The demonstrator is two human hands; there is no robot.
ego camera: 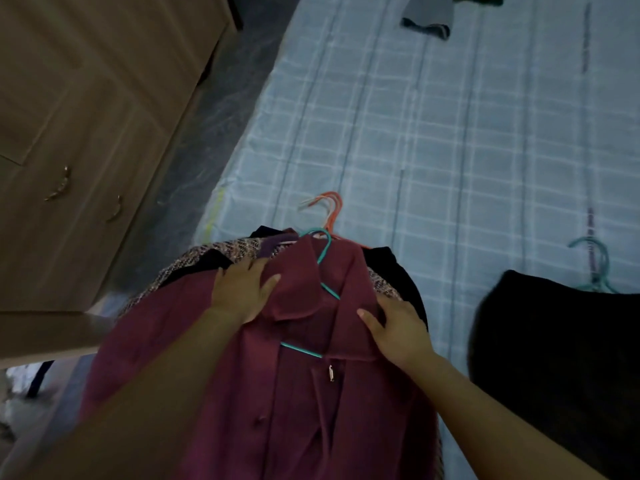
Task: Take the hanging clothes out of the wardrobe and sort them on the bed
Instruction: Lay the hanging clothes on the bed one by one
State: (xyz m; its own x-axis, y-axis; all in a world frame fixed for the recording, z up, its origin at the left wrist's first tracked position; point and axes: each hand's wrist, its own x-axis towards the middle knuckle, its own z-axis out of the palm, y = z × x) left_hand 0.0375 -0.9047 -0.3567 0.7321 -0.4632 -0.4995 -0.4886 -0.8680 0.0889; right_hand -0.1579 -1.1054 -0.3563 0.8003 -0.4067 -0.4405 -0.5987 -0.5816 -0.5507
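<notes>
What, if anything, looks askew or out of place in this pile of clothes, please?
The teal hanger sits crooked in the maroon shirt: its wire shows bare across the rumpled collar, so it seems partly slipped out. Nothing looks spilled or damaged.

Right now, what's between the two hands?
Head view: the collar of the maroon shirt and its teal hanger, between left hand and right hand.

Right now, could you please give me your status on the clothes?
Left hand, right hand flat on maroon shirt. Shirt on teal hanger, atop pile on bed. Black garment apart, right.
</notes>
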